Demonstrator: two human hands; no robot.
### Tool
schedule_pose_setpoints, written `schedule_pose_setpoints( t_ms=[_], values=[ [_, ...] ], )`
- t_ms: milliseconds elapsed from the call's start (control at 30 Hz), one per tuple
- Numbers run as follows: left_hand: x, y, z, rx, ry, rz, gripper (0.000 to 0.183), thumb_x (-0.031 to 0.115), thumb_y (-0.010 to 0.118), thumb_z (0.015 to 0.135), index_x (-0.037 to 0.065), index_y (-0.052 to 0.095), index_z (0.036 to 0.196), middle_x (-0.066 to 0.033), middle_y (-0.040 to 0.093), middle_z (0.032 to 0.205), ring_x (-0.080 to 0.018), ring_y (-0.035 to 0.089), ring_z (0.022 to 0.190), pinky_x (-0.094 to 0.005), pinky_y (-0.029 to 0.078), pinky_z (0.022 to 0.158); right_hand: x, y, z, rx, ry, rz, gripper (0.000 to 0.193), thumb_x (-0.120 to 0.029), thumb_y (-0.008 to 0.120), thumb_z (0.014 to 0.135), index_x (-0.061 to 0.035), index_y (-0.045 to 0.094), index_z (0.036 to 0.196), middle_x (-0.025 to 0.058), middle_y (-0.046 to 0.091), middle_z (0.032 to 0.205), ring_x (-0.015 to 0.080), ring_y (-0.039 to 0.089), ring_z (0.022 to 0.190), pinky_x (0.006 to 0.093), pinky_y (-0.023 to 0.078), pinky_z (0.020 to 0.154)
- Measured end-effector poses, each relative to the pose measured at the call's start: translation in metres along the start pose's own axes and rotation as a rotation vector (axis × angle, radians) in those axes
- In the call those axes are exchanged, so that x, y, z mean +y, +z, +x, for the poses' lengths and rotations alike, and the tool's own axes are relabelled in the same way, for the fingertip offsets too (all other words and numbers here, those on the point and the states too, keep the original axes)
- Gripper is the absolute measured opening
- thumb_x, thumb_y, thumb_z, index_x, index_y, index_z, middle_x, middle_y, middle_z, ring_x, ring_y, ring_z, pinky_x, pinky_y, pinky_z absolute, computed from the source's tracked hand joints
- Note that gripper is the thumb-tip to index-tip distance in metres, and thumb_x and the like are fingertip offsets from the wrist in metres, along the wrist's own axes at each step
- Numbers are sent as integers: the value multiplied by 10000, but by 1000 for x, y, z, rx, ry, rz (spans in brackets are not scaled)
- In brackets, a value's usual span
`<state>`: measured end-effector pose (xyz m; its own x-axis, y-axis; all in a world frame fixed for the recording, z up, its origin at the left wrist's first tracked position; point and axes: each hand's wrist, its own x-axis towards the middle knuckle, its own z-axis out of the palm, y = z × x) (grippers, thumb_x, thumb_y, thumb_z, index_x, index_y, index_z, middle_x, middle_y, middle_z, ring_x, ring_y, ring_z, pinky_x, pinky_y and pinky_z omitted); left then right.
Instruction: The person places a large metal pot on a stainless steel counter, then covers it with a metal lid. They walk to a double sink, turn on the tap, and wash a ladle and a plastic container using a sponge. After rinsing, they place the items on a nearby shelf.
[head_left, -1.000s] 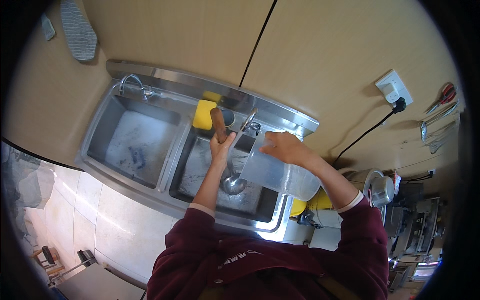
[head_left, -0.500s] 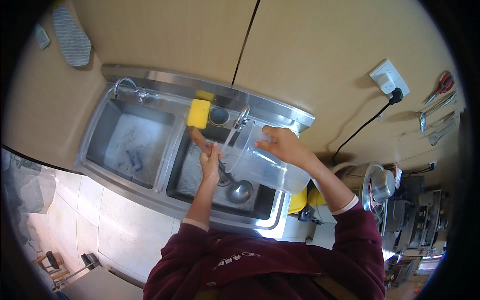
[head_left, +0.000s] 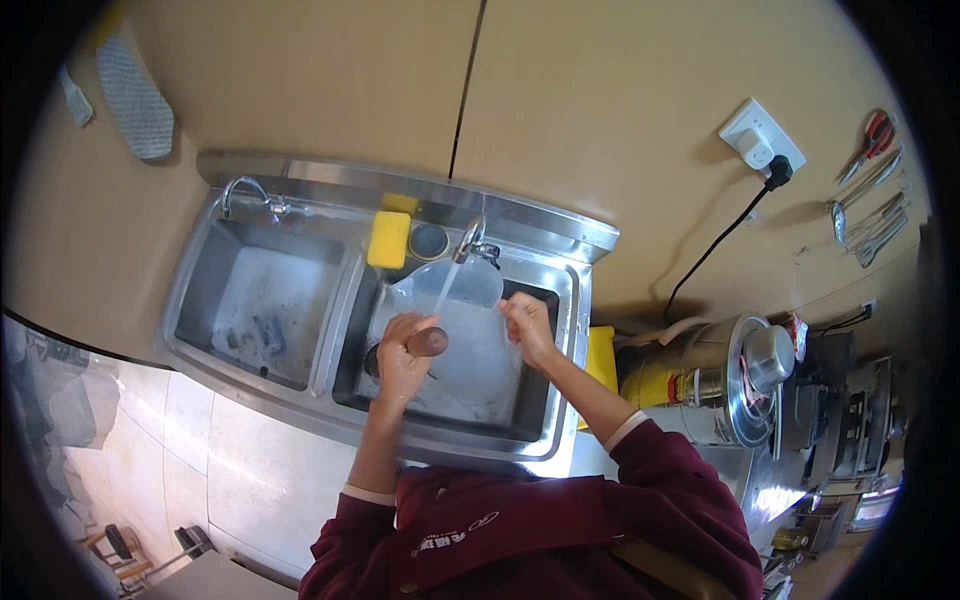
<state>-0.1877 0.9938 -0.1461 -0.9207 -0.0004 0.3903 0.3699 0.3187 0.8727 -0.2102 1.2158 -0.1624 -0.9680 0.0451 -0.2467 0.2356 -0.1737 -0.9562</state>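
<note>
My left hand (head_left: 402,352) is closed around the wooden handle of a ladle (head_left: 428,342), whose butt end points up toward me; the ladle's bowl is mostly hidden. My right hand (head_left: 528,325) is closed at the rim of a clear plastic tub (head_left: 465,345), on its right side. The tub is down in the right sink basin (head_left: 545,400), its open mouth toward the faucet (head_left: 470,240). A stream of water runs from the faucet into the tub.
A yellow sponge (head_left: 389,240) and a small round cup (head_left: 428,242) stand on the sink's back ledge. The left basin (head_left: 275,300) has its own faucet (head_left: 245,190). Right of the sink are a yellow object (head_left: 600,370) and a large metal pot with a steel bowl (head_left: 768,362) on top.
The tub has gone down from a tilted position at the right into the basin under the stream. The ladle has turned from lying across the basin to handle-end up. My right hand has lowered.
</note>
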Motion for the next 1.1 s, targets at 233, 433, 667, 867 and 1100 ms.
schedule_pose_setpoints(
  t_ms=[233, 433, 667, 867, 1100],
  values=[
    [-9, 6, -1, -127, 95, 137, 241, 110, 758, 689, 14, 537, 689, -102, 508, 684, -302, 464, 699, -386, 384, 637, 29, -13, 30, 1, 129, 164, 385, -404, 513, 925, -88, 600, 724, 23, 511, 570, 128, 497, 557, 275, 402, 558],
    [-10, 19, -9, -122, 83, 227, 153, 28, 711, 648, 11, 574, 715, -101, 540, 722, -304, 511, 745, -383, 421, 676, 12, -30, 102, -6, -651, -1100, 267, -217, 660, 798, -69, 594, 1011, 166, 542, 1017, 331, 577, 935, 413, 477, 794],
    [-4, 19, -8, -165, 43, 205, 170, 0, 726, 659, 18, 575, 734, -96, 542, 729, -294, 506, 736, -378, 419, 671, 7, -43, 147, -141, -495, -1256, 317, -250, 673, 806, -82, 596, 1063, 153, 608, 902, 355, 605, 896, 427, 494, 817],
    [-5, 18, -19, 54, -222, -30, 176, 45, 727, 718, -5, 582, 804, -66, 569, 775, -213, 521, 769, -344, 424, 742, 25, -45, 95, 23, -388, -365, 291, -327, 620, 879, -65, 587, 1002, 80, 617, 930, 179, 590, 917, 341, 465, 787],
    [1, 1, -9, 7, -233, -217, 230, 176, 671, 830, 18, 507, 799, -40, 473, 848, -172, 453, 784, -313, 395, 774, 38, -23, -59, -11, -204, -34, 426, -386, 407, 998, -16, 584, 882, 32, 571, 820, 153, 528, 797, 323, 438, 756]
  ],
)
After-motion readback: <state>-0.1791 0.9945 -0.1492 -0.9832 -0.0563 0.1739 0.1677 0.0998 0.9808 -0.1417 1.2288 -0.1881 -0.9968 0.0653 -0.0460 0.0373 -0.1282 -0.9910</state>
